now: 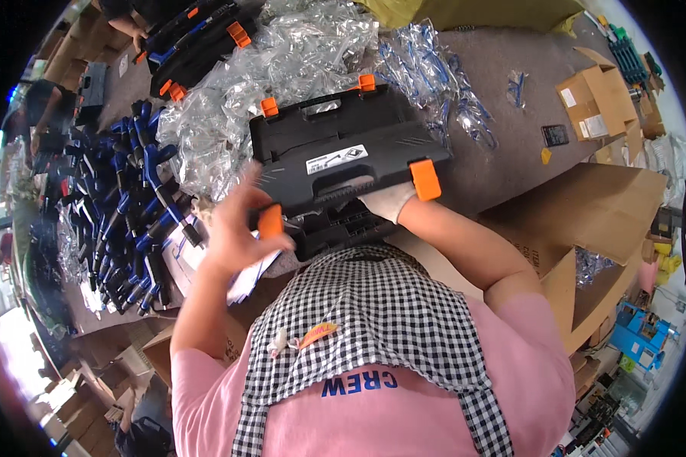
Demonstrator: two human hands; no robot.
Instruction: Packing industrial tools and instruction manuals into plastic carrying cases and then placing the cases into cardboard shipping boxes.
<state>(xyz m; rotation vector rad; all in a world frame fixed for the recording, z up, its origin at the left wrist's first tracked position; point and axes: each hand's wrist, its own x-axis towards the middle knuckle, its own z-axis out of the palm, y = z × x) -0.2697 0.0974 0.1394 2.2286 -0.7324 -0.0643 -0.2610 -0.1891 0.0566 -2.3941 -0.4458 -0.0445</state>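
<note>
Closest in, at six o'clock, it's the black-and-white checked apron over a pink shirt, with a small yellow wrapper lying on the cloth. Up at twelve, just past the apron, here's the black case, its top shell tilted, a white label on the face and orange latches at its edges. Beneath its near edge shows a dark moulded tray. In from nine o'clock comes the left hand, blurred, thumb and fingers spread wide about the near-left orange latch; whether they touch it, I can't tell. The right hand, in a white glove, is tucked under the case just beside the near-right orange latch; its fingers are hidden, so no telling its grip. Out at nine to ten, a heap of blue-and-black tools! Clear plastic bags pile up at eleven, blue-edged bags at one, and a big open carton gapes at three.
</note>
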